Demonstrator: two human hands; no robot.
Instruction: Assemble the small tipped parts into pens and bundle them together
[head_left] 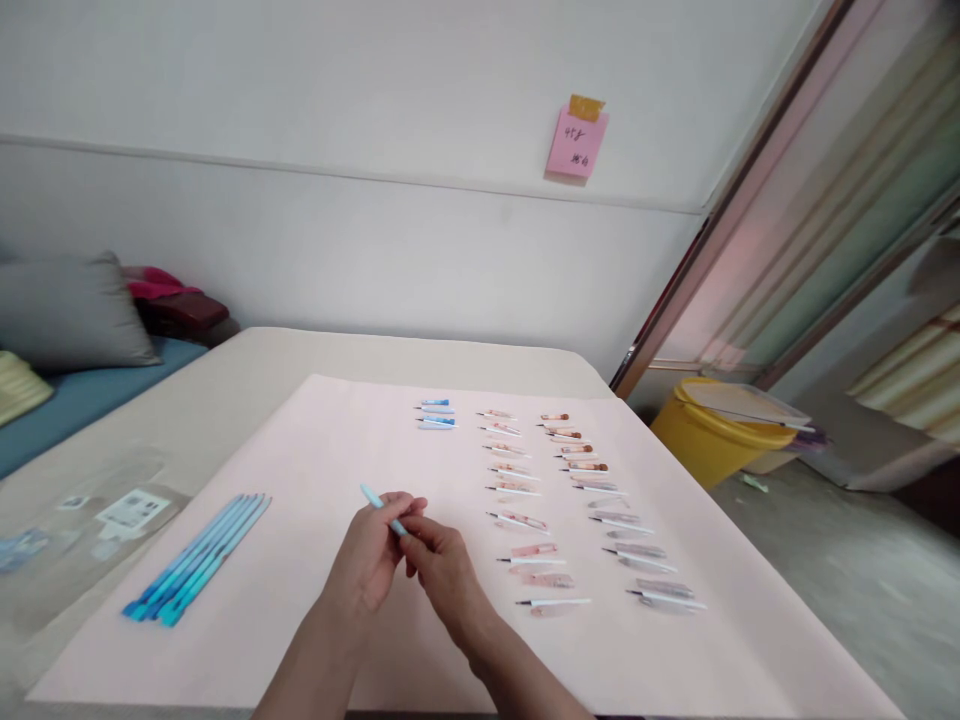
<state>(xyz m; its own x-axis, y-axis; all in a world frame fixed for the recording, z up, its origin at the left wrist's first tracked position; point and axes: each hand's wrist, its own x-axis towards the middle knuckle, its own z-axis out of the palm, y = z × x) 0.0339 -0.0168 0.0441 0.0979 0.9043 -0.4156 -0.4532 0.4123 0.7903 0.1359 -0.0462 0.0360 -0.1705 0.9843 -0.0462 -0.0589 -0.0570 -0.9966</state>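
A light blue pen [373,495] slants between my two hands above the pink sheet [300,560]. My left hand [367,555] is closed around its middle, the thumb lying across the barrel. At the pen's lower right end, the fingers of my right hand [441,562] pinch it; the tip there is hidden. Several blue pens [206,560] lie side by side left of my hands. Beyond my hands sit a few short blue pen parts with dark-tipped refills [435,415]. To the right run two columns of pen parts, pinkish ones [536,549] and brown-topped ones [585,467], with white refills among them.
A clear plastic bag [97,540] with a white label lies at the table's left. Behind it, a grey cushion [75,310] rests on a blue seat. A yellow bin [701,430] stands on the floor at right. A pink note [576,143] is taped to the wall.
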